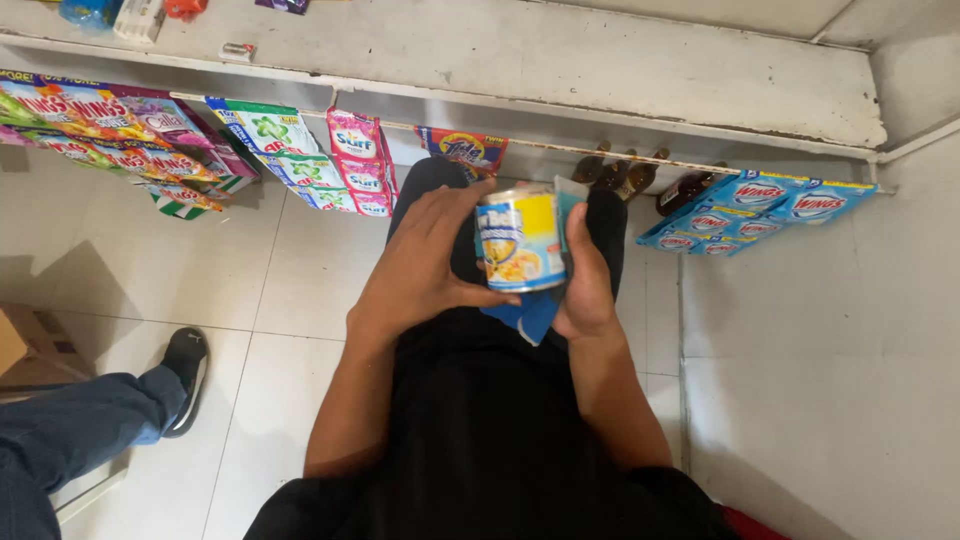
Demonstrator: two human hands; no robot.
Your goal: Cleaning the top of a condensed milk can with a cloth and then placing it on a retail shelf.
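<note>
Left hand: the left hand is spread fairly wide, its palm and fingers cupped around the left side of a can, fingertips touching the label.
Right hand: the right hand is closed around the can's right side, thumb up along it, and also pinches a blue cloth against the can.
Can: one can, blue and yellow label, pale lid, held upright between both hands in front of the person's body, above their dark trousers.
Cloth: one blue piece, hanging below the can and showing a strip behind its right edge.
Shelf: one white shelf runs across the top, with a rail of hanging goods under its front edge.
Hanging sachets: several strips on the rail; multicoloured ones at far left, green and white ones, pink ones, one orange and blue pack, and blue ones at right. Exact count per strip cannot be told.
Bottles: about four brown bottles beneath the shelf, between the orange pack and the blue sachets.
Other person: one leg in blue jeans with a black shoe at lower left, on the white tiled floor.
Box: one cardboard box at the left edge.
</note>
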